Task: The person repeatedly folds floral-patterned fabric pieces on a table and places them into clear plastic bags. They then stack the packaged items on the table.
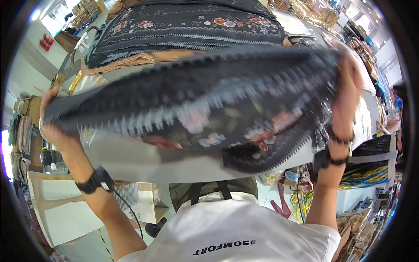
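Note:
A black floral scarf with a pale scalloped border (209, 108) is stretched across the view, blurred by motion, above a light table (183, 163). My left hand (55, 118) grips its left end, the fingers wrapped around the bunched cloth. At the other end, higher up, my right hand (348, 82) holds the cloth; its fingers are blurred. A loose fold hangs in a curve at the lower right. Behind it, a stack of similar black floral scarves (190, 26) lies on the table, with tan cloth (144, 59) beneath.
Clear plastic packaging (304, 42) lies at the back right of the table. Below the left side stands a white board or carton (68, 209). Yellow and blue strapping (370, 177) is at the lower right. Folded textiles (24, 131) are piled on the far left.

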`<action>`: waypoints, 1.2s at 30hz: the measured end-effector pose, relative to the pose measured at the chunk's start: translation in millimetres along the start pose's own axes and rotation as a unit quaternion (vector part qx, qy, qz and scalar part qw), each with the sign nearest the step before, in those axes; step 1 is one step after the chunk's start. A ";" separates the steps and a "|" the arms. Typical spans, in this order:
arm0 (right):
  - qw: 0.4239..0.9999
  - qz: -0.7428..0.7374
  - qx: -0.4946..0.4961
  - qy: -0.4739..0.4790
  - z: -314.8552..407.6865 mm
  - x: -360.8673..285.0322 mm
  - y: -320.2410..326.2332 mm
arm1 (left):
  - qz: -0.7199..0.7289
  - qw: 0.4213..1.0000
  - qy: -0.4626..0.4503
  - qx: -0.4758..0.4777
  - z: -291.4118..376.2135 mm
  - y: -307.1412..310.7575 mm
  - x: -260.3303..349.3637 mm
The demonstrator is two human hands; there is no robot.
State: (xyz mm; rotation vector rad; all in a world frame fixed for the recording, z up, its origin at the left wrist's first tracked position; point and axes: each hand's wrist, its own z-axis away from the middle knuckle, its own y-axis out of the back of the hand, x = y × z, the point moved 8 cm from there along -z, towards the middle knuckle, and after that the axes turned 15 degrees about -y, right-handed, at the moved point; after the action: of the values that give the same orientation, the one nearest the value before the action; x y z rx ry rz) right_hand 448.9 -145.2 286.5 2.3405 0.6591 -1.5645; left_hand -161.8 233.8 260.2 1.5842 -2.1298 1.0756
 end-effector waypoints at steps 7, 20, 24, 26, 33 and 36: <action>0.989 -0.117 0.009 -0.087 -97.0 47.8 -90.6 | -0.148 0.968 0.099 -0.174 -53.4 -89.2 -65.7; 0.982 0.092 -0.140 -0.089 140.8 84.6 69.2 | -0.360 0.878 -0.013 -0.316 135.8 32.6 90.8; 0.885 0.237 -0.323 -0.237 203.8 152.3 54.8 | -0.288 0.783 0.281 -0.474 231.6 56.3 29.0; 0.815 0.304 -0.448 -0.207 220.3 162.8 37.2 | -0.311 0.711 0.307 -0.550 252.0 66.8 14.4; 0.797 0.528 -0.247 -0.156 76.2 249.4 -31.1 | -0.454 0.734 0.281 -0.420 176.4 87.5 -147.6; 0.862 0.462 -0.135 -0.157 -8.4 306.8 -82.8 | -0.451 0.794 0.219 -0.343 132.1 48.4 -242.1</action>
State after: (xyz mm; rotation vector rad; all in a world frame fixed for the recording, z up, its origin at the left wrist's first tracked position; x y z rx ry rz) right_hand 513.0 0.6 11.4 1.6827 -0.2974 -1.2117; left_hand -91.4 317.8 2.5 1.4624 -0.9981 0.2300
